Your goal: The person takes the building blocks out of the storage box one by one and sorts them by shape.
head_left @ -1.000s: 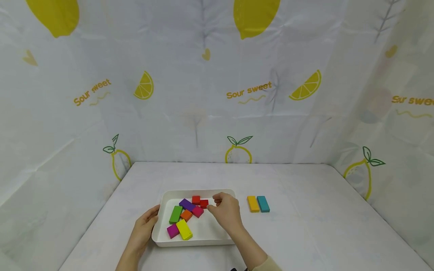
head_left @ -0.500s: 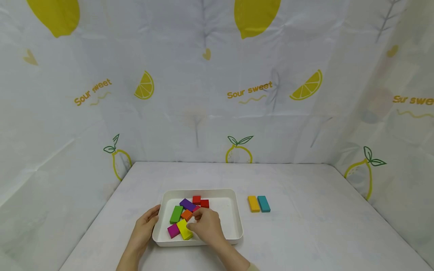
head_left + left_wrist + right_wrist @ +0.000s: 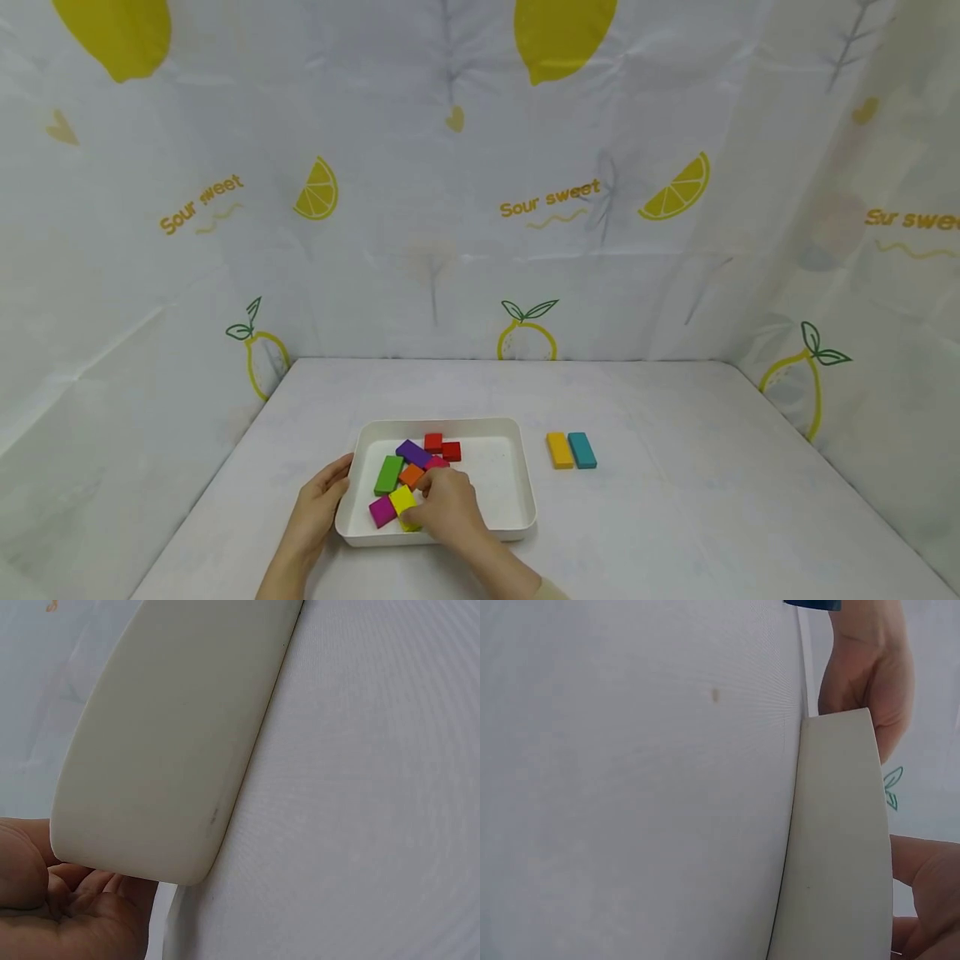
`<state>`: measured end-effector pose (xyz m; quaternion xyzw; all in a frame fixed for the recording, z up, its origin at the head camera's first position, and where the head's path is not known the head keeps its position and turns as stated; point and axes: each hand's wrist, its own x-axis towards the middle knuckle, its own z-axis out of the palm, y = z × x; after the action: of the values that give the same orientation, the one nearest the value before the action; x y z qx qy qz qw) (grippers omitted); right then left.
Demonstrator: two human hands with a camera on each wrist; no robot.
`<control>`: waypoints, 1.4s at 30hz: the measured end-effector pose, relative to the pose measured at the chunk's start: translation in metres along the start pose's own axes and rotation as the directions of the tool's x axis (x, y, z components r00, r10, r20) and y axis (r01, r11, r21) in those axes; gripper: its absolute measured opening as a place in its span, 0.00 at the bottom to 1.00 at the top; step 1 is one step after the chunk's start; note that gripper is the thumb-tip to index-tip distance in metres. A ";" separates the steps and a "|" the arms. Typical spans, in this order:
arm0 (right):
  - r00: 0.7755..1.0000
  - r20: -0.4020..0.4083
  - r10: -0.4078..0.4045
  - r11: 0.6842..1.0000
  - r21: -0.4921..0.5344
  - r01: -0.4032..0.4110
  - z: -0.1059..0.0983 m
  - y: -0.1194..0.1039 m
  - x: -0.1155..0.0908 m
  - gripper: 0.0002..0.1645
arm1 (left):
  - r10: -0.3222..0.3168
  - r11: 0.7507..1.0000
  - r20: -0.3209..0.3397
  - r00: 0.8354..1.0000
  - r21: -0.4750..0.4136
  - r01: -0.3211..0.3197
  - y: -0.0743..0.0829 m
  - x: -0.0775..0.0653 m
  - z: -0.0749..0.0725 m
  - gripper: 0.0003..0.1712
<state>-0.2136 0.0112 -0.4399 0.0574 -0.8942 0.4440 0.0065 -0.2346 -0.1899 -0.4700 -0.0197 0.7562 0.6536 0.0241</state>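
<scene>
A shallow white tray [image 3: 501, 467] lies on the table with several coloured wooden blocks in it. In the head view my left hand [image 3: 318, 504] holds the tray's left end; the left wrist view shows bent fingers [image 3: 97, 900] against its outer wall. My right hand [image 3: 447, 507] reaches over the near wall, thumb and fingers around a yellow block [image 3: 402, 498] that they partly cover. Left of this lies a magenta block [image 3: 382, 512]. Beyond are an orange block [image 3: 411, 476], a green block [image 3: 388, 475], a purple block [image 3: 413, 452] and a partly hidden pink block [image 3: 437, 461].
Two red blocks, a back one [image 3: 433, 442] and a front one [image 3: 452, 451], sit near the tray's far wall. On the table to the right, an amber block [image 3: 559, 450] lies beside a teal block [image 3: 582, 450]. A lemon-printed sheet [image 3: 420, 250] hangs behind the table.
My right hand has moved left and nearer from the tray's right side, down onto the yellow block. My left hand has stayed at the tray's left end.
</scene>
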 end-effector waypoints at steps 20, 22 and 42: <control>1.000 0.028 0.001 0.999 -0.044 0.001 0.002 -0.002 0.001 0.19 | -0.008 1.000 0.002 1.000 -0.003 0.008 0.000 0.001 0.000 0.28; 0.999 0.031 -0.007 0.999 -0.046 0.008 0.002 -0.002 0.000 0.20 | -0.006 1.000 0.008 1.000 -0.006 0.006 0.000 0.001 0.000 0.28; 0.999 0.044 0.001 0.997 -0.074 0.003 0.003 -0.002 0.000 0.14 | 0.001 1.000 0.012 1.000 0.000 -0.001 -0.001 0.001 -0.001 0.28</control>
<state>-0.2131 0.0074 -0.4406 0.0674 -0.9099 0.4092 -0.0110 -0.2353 -0.1907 -0.4712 -0.0154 0.7560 0.6538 0.0286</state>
